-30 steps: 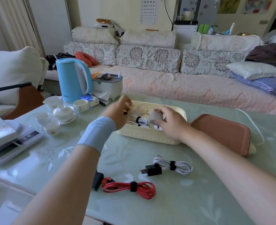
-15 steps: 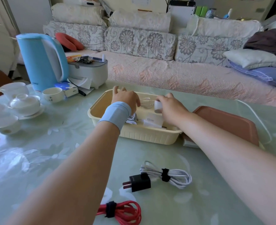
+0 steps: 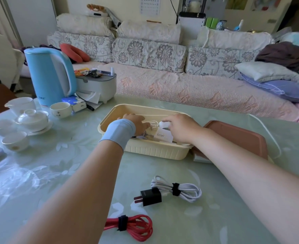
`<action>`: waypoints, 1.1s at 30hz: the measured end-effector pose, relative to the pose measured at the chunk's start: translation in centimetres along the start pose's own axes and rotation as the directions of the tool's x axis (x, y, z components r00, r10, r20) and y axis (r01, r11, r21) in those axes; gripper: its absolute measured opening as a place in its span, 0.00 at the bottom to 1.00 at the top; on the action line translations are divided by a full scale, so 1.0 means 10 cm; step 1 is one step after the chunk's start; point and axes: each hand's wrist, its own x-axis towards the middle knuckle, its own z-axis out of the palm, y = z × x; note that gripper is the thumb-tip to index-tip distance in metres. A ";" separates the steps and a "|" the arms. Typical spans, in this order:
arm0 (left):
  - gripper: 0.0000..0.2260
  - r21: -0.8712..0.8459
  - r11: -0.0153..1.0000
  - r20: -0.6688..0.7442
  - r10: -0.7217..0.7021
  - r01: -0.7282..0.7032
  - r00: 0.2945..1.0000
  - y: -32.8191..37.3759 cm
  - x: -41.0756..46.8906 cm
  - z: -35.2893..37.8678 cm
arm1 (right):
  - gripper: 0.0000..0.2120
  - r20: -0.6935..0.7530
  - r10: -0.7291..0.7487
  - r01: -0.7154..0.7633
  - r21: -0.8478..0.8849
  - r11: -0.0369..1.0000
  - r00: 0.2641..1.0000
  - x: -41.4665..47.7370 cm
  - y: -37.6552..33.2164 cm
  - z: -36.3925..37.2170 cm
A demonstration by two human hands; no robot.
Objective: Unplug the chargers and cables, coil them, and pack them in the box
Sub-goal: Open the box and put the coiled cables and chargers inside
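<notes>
A cream plastic box (image 3: pixel 150 151) stands mid-table. Both hands reach into it. My left hand (image 3: pixel 136 123), with a blue wristband, has its fingers curled down on a coiled white cable (image 3: pixel 152 124) in the box. My right hand (image 3: pixel 182 128) pinches the top of a white charger (image 3: pixel 163 136) marked 120W that stands in the box. On the table in front lie a black charger (image 3: pixel 151 197) with its strapped white cable coil (image 3: pixel 186 190), and a strapped red cable coil (image 3: pixel 136 226). A loose white cable (image 3: pixel 270 136) runs at the right.
The box's pink lid (image 3: pixel 238 138) lies just right of it. A blue kettle (image 3: pixel 50 76), a grey-white container (image 3: pixel 99 87) and white tea cups (image 3: pixel 32 118) stand at the left. A sofa (image 3: pixel 180 88) runs behind the table.
Both hands have sunk lower into the box with the white charger and cable. The view has moved closer and down toward the table.
</notes>
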 end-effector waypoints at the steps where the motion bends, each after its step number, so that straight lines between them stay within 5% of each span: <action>1: 0.22 -0.001 1.000 -0.047 0.018 -0.018 0.999 0.00 -0.05 -0.03 | 0.21 -0.041 -0.026 0.027 0.019 0.999 0.999 -0.09 -0.03 -0.05; 6: 0.17 -0.047 0.983 -0.242 0.162 -0.179 0.957 0.07 -0.44 -0.17 | 0.14 -0.109 -0.111 0.124 0.124 0.984 0.988 -0.64 -0.22 -0.24; 10: 0.08 -0.152 0.951 -0.267 0.224 -0.271 0.937 0.10 -0.94 -0.13 | 0.14 0.051 -0.115 0.109 0.112 0.988 0.992 -1.07 -0.35 -0.32; 14: 0.06 -0.179 0.954 -0.067 0.232 -0.241 0.970 0.12 -1.38 -0.02 | 0.15 0.244 -0.118 0.107 0.061 0.992 0.962 -1.46 -0.50 -0.34; 18: 0.25 -0.152 0.970 0.304 0.228 -0.190 0.925 0.15 -1.65 0.13 | 0.25 0.383 -0.086 0.158 -0.161 0.974 0.920 -1.66 -0.55 -0.16; 21: 0.34 -0.091 0.981 0.288 0.192 -0.173 0.938 0.18 -1.65 0.27 | 0.20 0.380 -0.058 0.097 -0.084 0.992 0.923 -1.61 -0.49 -0.04; 27: 0.26 -0.219 0.952 0.182 0.256 -0.215 0.949 0.20 -1.66 0.28 | 0.19 0.017 -0.217 0.212 0.163 0.964 0.976 -1.50 -0.36 -0.05; 30: 0.21 -0.580 0.797 0.087 0.264 -0.167 0.960 0.15 -1.56 0.22 | 0.25 -0.400 -0.243 0.324 0.149 0.934 0.884 -1.39 -0.38 -0.10; 32: 0.19 -0.805 0.576 -0.013 0.218 -0.139 0.976 0.13 -1.53 0.16 | 0.32 -0.535 0.005 0.222 0.359 0.907 0.845 -1.31 -0.42 -0.13; 33: 0.18 -0.862 0.487 -0.060 0.184 -0.144 0.981 0.14 -1.52 0.13 | 0.34 -0.473 0.167 0.134 0.539 0.832 0.865 -1.30 -0.48 -0.18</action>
